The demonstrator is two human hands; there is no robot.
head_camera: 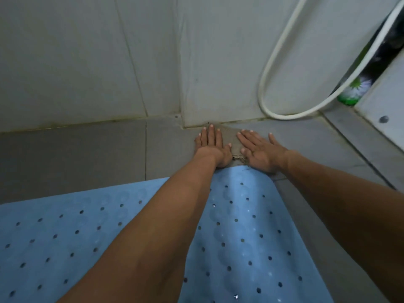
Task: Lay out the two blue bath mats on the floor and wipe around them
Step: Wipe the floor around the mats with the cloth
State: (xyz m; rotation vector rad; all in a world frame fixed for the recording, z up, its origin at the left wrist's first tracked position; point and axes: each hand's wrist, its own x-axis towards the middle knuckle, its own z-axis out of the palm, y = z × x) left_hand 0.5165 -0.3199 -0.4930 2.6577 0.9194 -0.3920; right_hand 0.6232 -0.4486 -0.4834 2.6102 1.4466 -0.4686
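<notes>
A blue bath mat (244, 232) with round holes lies flat on the grey tiled floor (87, 154), filling the lower part of the view. Both my arms stretch over it toward the wall corner. My left hand (211, 145) lies flat on the floor just past the mat's far edge, fingers straight and reaching the foot of the wall. My right hand (260, 149) lies flat beside it with fingers spread, its heel at the mat's far corner. Neither hand holds anything. Only one mat is plainly in view.
Grey tiled walls (76, 62) meet in a corner right ahead. A white hose (269, 84) loops down the right wall to the floor. A green brush (352, 92) stands at the right beside a white panel (384, 99). Cracked grout lies between my hands.
</notes>
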